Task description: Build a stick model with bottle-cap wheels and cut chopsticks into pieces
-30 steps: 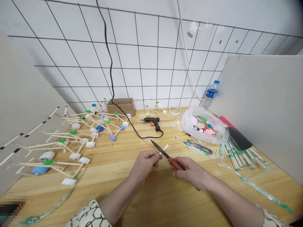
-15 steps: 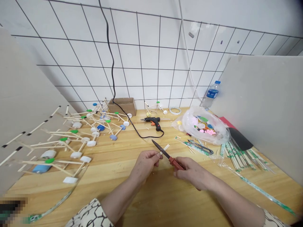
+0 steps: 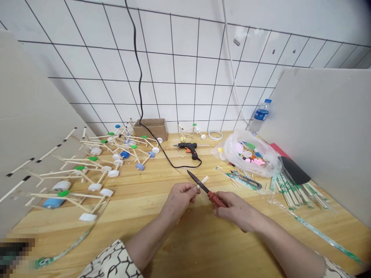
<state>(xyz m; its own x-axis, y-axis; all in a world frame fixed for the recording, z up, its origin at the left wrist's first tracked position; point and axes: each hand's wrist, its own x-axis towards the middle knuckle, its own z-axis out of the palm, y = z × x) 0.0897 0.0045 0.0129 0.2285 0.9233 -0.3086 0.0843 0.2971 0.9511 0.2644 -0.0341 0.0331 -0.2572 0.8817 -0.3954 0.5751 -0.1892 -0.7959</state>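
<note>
Between the fingers of my left hand (image 3: pixel 181 200) is a short pale wooden stick (image 3: pixel 205 180), pointing up and to the right. My right hand (image 3: pixel 236 210) is wrapped round the red handle of a knife (image 3: pixel 199 182) with a dark, pointed blade. The blade slants up and to the left, across the stick close to my left fingertips. Whether the edge touches the wood, I cannot tell. Beyond the knife, a black glue gun (image 3: pixel 189 148) with an orange trigger lies on its side.
Several stick-built models (image 3: pixel 92 159) with bottle-cap wheels crowd the left side. A cardboard box (image 3: pixel 153 129) stands by the wall. To the right are a plastic bag (image 3: pixel 275 164) of coloured pieces, grey snips (image 3: pixel 246 179), wrapped chopsticks (image 3: pixel 290 195) and a water bottle (image 3: pixel 261 116).
The whole view has shifted slightly. Both hands, the stick and the knife keep nearly the same position to each other.
</note>
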